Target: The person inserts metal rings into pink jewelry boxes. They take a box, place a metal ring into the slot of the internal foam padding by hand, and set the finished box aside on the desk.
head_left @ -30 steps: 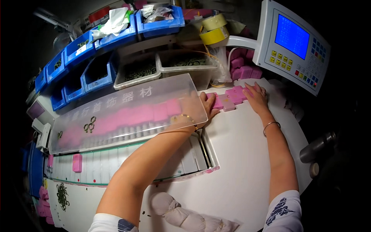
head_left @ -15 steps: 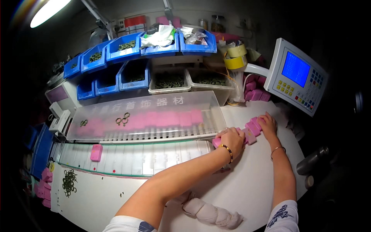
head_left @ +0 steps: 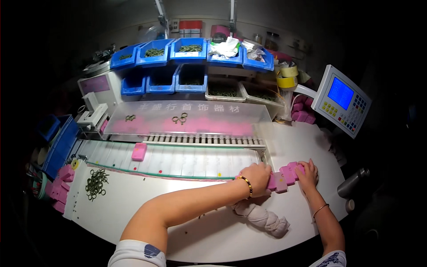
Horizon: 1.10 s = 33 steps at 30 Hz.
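While both hands grip its ends, the pink block row (head_left: 288,175) lies on the white table (head_left: 133,193) at 4 o'clock from view centre, long axis 8 to 2. Left hand (head_left: 257,175): 8 o'clock end, fingers bunched together, clamped on the end block. Right hand (head_left: 308,175): 2 o'clock end, thumb and fingers clamped there too.

Counts: at least four blocks in the row, ends hidden by hands. One loose block (head_left: 139,151) on the glass (head_left: 200,165), 9 o'clock, axis near 12 to 6. Bins (head_left: 191,88): eight, 11 to 1. Tubs (head_left: 224,99): two.

Materials: blocks matte, rectangular. Bins blue plastic, tubs translucent. Cloth (head_left: 262,218) soft, twisted roll, 5 o'clock. Lid (head_left: 200,116) frosted plastic. Rings (head_left: 94,186) dark green, heaped at 8, too tangled to count.
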Available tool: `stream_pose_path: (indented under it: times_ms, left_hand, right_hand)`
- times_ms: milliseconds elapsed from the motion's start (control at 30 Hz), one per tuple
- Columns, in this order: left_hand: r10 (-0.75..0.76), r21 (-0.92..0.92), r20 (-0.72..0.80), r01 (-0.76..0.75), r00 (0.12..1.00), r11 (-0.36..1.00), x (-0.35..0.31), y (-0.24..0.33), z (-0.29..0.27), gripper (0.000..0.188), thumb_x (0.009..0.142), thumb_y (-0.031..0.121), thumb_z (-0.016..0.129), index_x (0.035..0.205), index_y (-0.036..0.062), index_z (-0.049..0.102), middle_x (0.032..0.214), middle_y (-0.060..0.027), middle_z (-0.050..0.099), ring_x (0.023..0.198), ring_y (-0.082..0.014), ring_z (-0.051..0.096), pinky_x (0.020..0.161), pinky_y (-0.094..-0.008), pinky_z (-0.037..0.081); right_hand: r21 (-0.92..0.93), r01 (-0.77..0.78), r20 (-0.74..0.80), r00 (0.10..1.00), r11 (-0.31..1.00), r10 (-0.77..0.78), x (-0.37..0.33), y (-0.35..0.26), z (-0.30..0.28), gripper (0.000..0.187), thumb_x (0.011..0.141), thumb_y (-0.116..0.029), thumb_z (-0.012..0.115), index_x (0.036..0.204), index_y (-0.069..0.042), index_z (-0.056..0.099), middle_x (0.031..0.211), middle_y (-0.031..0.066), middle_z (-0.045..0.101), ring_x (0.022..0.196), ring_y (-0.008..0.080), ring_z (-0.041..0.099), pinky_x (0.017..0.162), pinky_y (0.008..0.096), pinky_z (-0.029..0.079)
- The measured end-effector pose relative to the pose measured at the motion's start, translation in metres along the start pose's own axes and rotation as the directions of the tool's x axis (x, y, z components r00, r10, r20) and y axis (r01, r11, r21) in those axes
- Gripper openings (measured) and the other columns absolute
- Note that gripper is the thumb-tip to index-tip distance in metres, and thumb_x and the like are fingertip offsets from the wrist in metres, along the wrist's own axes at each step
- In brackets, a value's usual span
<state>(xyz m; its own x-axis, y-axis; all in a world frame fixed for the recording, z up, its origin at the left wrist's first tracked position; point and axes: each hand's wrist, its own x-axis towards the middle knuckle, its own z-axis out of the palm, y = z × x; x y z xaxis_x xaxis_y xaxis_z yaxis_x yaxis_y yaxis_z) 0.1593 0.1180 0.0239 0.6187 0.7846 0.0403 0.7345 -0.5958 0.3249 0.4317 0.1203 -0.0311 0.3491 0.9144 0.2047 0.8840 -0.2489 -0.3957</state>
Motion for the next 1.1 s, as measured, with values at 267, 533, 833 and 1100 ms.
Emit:
stream_pose_path:
  times_ms: [267,533,833,1100]
  left_hand:
    - [0.009,0.118,-0.045,-0.003,0.999,0.993,-0.085,-0.066,-0.028,0.073,0.071,0.054,0.075,0.117,0.0004,0.055,0.103,-0.0204,0.057,0.097,-0.037,0.059,0.079,-0.0459,0.053]
    - [0.008,0.205,-0.116,0.016,0.993,0.979,-0.182,-0.121,-0.034,0.069,0.08,0.057,0.067,0.123,0.005,0.055,0.1,-0.0166,0.055,0.096,-0.0333,0.057,0.079,-0.0451,0.049]
    - [-0.152,-0.022,-0.575,0.17,0.804,0.985,-0.215,-0.122,-0.027,0.051,0.089,0.035,0.065,0.131,0.0067,0.054,0.118,-0.0147,0.054,0.113,-0.0323,0.049,0.096,-0.0446,0.038]
    - [-0.177,-0.594,-0.543,-0.227,0.821,0.772,-0.182,-0.073,-0.035,0.038,0.095,0.018,0.062,0.129,0.0014,0.056,0.119,-0.0151,0.06,0.1,-0.0211,0.063,0.082,-0.0298,0.053]
  right_hand:
    - [-0.008,0.091,0.198,0.976,0.996,-0.088,-0.059,-0.069,-0.001,0.069,0.078,-0.053,0.07,0.138,-0.024,0.052,0.156,0.0154,0.027,0.141,0.0373,0.023,0.114,0.0504,0.021]
    - [0.316,0.347,0.35,0.823,0.883,-0.448,-0.079,-0.111,-0.006,0.089,0.073,-0.034,0.078,0.145,-0.002,0.037,0.138,0.0236,0.047,0.124,0.0397,0.047,0.108,0.0453,0.036]
    - [0.57,0.348,0.397,0.676,0.744,-0.621,-0.069,-0.108,-0.004,0.09,0.066,-0.008,0.081,0.144,0.0,0.035,0.131,0.0158,0.051,0.117,0.0335,0.05,0.104,0.0408,0.042]
    - [0.414,0.675,-0.08,0.695,0.61,-0.715,-0.098,-0.166,-0.059,0.087,0.061,-0.005,0.08,0.139,-0.003,0.041,0.123,0.0153,0.056,0.114,0.032,0.053,0.101,0.0395,0.042]
